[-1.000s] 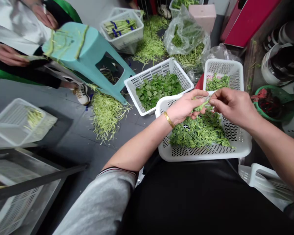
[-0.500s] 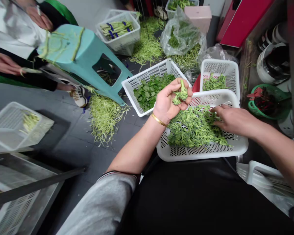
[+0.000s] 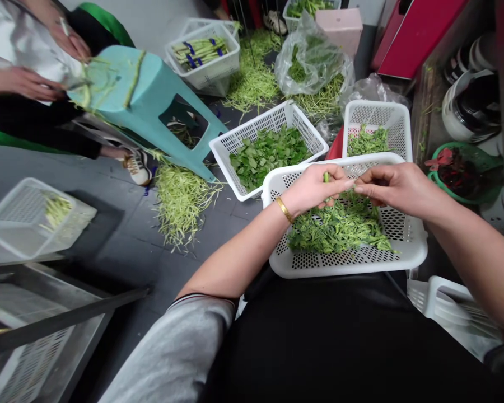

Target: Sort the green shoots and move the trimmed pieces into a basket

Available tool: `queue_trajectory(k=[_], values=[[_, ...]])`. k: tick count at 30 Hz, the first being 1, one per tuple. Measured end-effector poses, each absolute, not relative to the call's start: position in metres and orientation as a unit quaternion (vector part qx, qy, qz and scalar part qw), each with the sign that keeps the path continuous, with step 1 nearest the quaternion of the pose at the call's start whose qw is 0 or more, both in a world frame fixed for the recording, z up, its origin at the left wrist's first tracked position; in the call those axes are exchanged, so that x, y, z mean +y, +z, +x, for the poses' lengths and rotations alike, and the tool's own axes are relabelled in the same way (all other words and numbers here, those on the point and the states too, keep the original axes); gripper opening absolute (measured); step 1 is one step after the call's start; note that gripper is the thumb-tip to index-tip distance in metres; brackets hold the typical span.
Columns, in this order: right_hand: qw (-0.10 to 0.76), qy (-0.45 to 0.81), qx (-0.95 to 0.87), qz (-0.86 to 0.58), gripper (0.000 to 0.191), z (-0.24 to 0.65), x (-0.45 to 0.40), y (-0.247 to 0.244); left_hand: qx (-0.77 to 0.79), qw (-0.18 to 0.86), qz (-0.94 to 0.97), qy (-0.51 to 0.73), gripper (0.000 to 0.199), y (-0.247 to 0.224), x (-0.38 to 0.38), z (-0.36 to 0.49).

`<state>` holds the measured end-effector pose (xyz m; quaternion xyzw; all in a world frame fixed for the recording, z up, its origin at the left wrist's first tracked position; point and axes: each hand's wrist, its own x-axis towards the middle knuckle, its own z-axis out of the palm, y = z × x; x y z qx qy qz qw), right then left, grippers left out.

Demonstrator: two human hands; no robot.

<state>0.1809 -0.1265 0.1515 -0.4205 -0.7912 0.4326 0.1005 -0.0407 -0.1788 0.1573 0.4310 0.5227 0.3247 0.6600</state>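
Head view: as seen by one standing in the room, a seated person's two bare hands meet above a white perforated basket [image 3: 344,271] at right of centre in the frame. The left hand [image 3: 317,187], with a gold bangle [image 3: 284,210] at its wrist, has its fingers curled round a green stalk [image 3: 326,177], of which only a short end shows; the remainder is hidden by the hand. The right hand [image 3: 397,187] lies just beside it, thumb and forefinger narrowed to a pinch; whether anything lies between them I cannot tell. Below both hands, green florets [image 3: 336,229] lie heaped in the basket. Behind it, at upper centre, a second basket [image 3: 306,126] contains leafy greens [image 3: 269,154], and to the right a smaller basket [image 3: 397,120] contains green pieces [image 3: 367,140]. At upper left, a co-worker in white sits by a turquoise stool [image 3: 151,84] with pale green strips on its top; a pile of shavings [image 3: 180,201] lies on the floor near its foot. Bundled stalks [image 3: 199,51] fill a basket at top centre, near a clear plastic bag [image 3: 306,67]. A green colander [image 3: 443,190] stands at the right edge, holding dark red matter.
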Motion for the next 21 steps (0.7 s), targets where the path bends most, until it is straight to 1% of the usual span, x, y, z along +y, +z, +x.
queue_trajectory(k=[1, 2, 3, 6, 7, 8, 10, 12, 14, 16, 18, 20, 21], values=[[0.089, 0.427, -0.790, -0.431, 0.046, 0.180, -0.127, 0.146, 0.513, 0.674, 0.418, 0.329, 0.046, 0.157, -0.178, -0.043], [0.058, 0.398, -0.801, -0.443, 0.042, 0.177, -0.128, 0.140, 0.500, 0.687, 0.403, 0.340, 0.047, 0.158, -0.177, -0.046], [0.005, 0.351, -0.821, -0.451, 0.039, 0.174, -0.129, 0.135, 0.486, 0.699, 0.384, 0.358, 0.047, 0.158, -0.177, -0.048], [-0.193, 0.193, -0.869, -0.412, 0.045, 0.163, -0.135, 0.125, 0.453, 0.719, 0.312, 0.425, 0.042, 0.159, -0.175, -0.055], [-0.232, 0.168, -0.874, -0.392, 0.041, 0.160, -0.136, 0.124, 0.445, 0.726, 0.290, 0.437, 0.038, 0.159, -0.174, -0.057], [-0.247, 0.161, -0.877, -0.380, 0.034, 0.159, -0.135, 0.125, 0.439, 0.735, 0.270, 0.441, 0.034, 0.158, -0.173, -0.059], [-0.217, 0.188, -0.877, -0.386, 0.022, 0.162, -0.130, 0.131, 0.425, 0.761, 0.243, 0.426, 0.024, 0.155, -0.171, -0.062], [-0.154, 0.231, -0.873, -0.401, 0.013, 0.169, -0.122, 0.143, 0.415, 0.787, 0.225, 0.397, 0.018, 0.151, -0.169, -0.063], [-0.077, 0.266, -0.872, -0.403, 0.008, 0.176, -0.117, 0.158, 0.413, 0.803, 0.212, 0.373, 0.019, 0.148, -0.166, -0.062], [-0.007, 0.288, -0.865, -0.411, 0.009, 0.178, -0.117, 0.175, 0.415, 0.813, 0.205, 0.353, 0.030, 0.148, -0.164, -0.059], [0.058, 0.302, -0.849, -0.429, 0.013, 0.175, -0.121, 0.186, 0.420, 0.816, 0.206, 0.340, 0.047, 0.149, -0.163, -0.055], [0.107, 0.334, -0.827, -0.440, 0.023, 0.168, -0.126, 0.189, 0.432, 0.806, 0.218, 0.340, 0.057, 0.150, -0.166, -0.052], [0.121, 0.369, -0.809, -0.441, 0.030, 0.164, -0.128, 0.188, 0.440, 0.798, 0.228, 0.344, 0.058, 0.150, -0.168, -0.051]])
